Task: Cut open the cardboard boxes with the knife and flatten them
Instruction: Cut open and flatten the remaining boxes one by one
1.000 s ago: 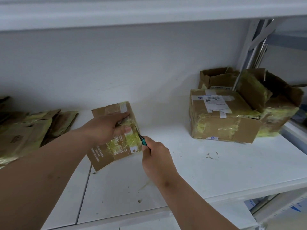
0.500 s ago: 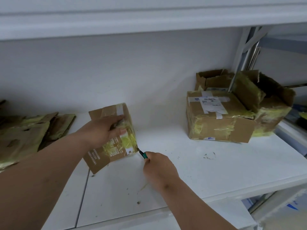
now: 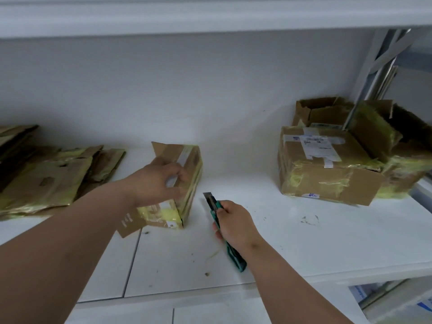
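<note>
White shelf (image 3: 304, 242): left hand (image 3: 159, 181) grips small box (image 3: 184, 174); right hand (image 3: 236, 224) grips knife (image 3: 214, 203).

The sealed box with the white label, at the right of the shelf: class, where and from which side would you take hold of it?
Probably grip the labelled box by its left side face, coming from the left; torn boxes crowd its right and back, and the top is broad.

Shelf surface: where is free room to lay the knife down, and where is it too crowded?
The white shelf is bare between the small box under the left hand and the labelled box, right of the knife in the right hand. Crowded: flattened cardboard far left, opened boxes at right.
</note>
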Demonstrator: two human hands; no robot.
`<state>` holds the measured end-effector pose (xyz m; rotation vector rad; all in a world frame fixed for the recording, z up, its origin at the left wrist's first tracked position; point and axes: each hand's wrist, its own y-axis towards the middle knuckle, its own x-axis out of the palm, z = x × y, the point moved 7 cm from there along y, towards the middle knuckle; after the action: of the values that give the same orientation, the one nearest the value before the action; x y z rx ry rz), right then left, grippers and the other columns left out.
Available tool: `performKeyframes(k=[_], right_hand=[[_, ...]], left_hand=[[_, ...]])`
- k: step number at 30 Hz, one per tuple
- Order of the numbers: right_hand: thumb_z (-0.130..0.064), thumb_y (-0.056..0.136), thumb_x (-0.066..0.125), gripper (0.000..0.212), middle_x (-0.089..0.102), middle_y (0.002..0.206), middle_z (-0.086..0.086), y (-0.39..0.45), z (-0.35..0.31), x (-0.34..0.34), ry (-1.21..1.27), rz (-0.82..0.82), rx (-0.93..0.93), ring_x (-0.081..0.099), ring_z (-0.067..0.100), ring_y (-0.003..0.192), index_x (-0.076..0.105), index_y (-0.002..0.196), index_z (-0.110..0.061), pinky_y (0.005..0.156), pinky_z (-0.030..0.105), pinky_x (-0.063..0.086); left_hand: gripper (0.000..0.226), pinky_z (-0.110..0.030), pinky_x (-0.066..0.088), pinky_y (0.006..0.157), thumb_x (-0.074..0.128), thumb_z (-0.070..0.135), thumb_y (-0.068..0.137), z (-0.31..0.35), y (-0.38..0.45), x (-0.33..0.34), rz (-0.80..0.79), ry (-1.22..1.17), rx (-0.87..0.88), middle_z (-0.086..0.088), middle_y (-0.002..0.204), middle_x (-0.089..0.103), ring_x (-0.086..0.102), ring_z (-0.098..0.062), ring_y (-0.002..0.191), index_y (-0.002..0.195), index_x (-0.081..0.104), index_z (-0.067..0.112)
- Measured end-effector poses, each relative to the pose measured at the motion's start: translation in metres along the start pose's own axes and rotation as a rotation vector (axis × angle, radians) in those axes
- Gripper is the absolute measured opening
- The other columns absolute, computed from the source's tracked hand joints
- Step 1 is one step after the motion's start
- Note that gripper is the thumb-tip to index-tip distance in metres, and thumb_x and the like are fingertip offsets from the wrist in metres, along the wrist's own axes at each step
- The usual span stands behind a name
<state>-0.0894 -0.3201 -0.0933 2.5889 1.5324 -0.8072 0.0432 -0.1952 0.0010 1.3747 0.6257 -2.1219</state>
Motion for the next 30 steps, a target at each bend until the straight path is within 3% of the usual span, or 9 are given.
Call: performKeyframes(k=[3,5,7,9,13,16,20,27,30], right_hand=[[-0.008,0.099,0.033,0.028,0.063,0.075,0.008,-0.006,0.004,0.001,0.196,0.0,0.082,0.057,0.023,0.058,0.059,0.108,-0.014,0.057,0.031,0.05],[-0.009,0.1,0.035,0.029,0.065,0.077,0.01,-0.006,0.008,0.0,0.307,0.027,0.111,0.057,0.023,0.058,0.052,0.121,-0.021,0.057,0.032,0.049],[-0.007,0.099,0.036,0.036,0.066,0.076,0.012,-0.003,0.014,0.001,0.421,0.06,0.141,0.057,0.023,0.058,0.047,0.128,-0.026,0.057,0.034,0.05],[-0.005,0.096,0.035,0.043,0.066,0.075,0.013,0.0,0.017,0.001,0.506,0.097,0.164,0.058,0.023,0.057,0.047,0.129,-0.03,0.057,0.034,0.051],[-0.002,0.093,0.033,0.047,0.065,0.073,0.013,-0.001,0.015,0.005,0.585,0.094,0.181,0.058,0.022,0.057,0.054,0.122,-0.033,0.054,0.031,0.052],[-0.001,0.093,0.033,0.047,0.065,0.071,0.012,0.0,0.013,0.006,0.613,0.088,0.188,0.057,0.022,0.057,0.058,0.119,-0.032,0.053,0.031,0.051],[0.002,0.093,0.034,0.049,0.064,0.068,0.013,0.002,0.01,0.006,0.644,0.079,0.201,0.056,0.021,0.053,0.057,0.125,-0.027,0.05,0.029,0.05],[0.005,0.093,0.032,0.052,0.061,0.074,0.016,0.005,0.002,0.006,0.534,0.084,0.192,0.053,0.025,0.057,0.052,0.131,-0.024,0.048,0.029,0.047],[0.006,0.092,0.03,0.052,0.064,0.09,0.022,0.006,0.001,0.008,0.477,0.102,0.187,0.053,0.024,0.059,0.051,0.126,-0.027,0.052,0.031,0.047]], left_hand=[[0.081,-0.03,0.056,0.078,0.078,0.022,0.068,-0.01,-0.011,-0.003,-0.056,-0.196,-0.088,0.007,0.134,0.038,0.054,-0.013,0.106,0.137,0.04,0.039],[0.106,-0.035,0.054,0.09,0.071,0.022,0.053,-0.016,-0.02,-0.006,-0.111,-0.143,-0.12,0.012,0.153,0.021,0.037,-0.016,0.132,0.148,0.025,0.043],[0.114,-0.038,0.044,0.103,0.064,0.021,0.05,-0.021,-0.025,-0.002,-0.2,-0.063,-0.131,0.017,0.159,0.005,0.02,-0.013,0.14,0.15,0.018,0.047],[0.11,-0.035,0.042,0.105,0.066,0.025,0.053,-0.027,-0.029,0.004,-0.256,-0.118,-0.162,0.019,0.159,0.004,0.023,-0.014,0.137,0.149,0.02,0.051],[0.085,-0.045,0.023,0.119,0.055,0.075,0.07,-0.038,-0.023,0.012,-0.145,-0.088,-0.138,0.019,0.161,0.003,0.01,-0.012,0.149,0.146,0.024,0.054],[0.067,-0.048,0.014,0.121,0.043,0.071,0.088,-0.04,-0.021,0.015,-0.101,0.031,-0.131,0.017,0.162,0.001,0.003,-0.011,0.15,0.148,0.02,0.052],[0.079,-0.048,0.014,0.12,0.032,0.079,0.075,-0.039,-0.022,0.015,-0.115,0.05,-0.123,0.017,0.162,0.001,0.004,-0.012,0.15,0.148,0.018,0.054],[0.069,-0.047,0.02,0.119,0.038,0.075,0.086,-0.038,-0.023,0.014,-0.109,0.045,-0.118,0.016,0.162,0.001,0.009,-0.014,0.149,0.149,0.018,0.052],[0.069,-0.047,0.02,0.119,0.038,0.075,0.086,-0.039,-0.022,0.014,-0.101,0.05,-0.117,0.017,0.162,0.002,0.01,-0.014,0.149,0.148,0.019,0.052]])
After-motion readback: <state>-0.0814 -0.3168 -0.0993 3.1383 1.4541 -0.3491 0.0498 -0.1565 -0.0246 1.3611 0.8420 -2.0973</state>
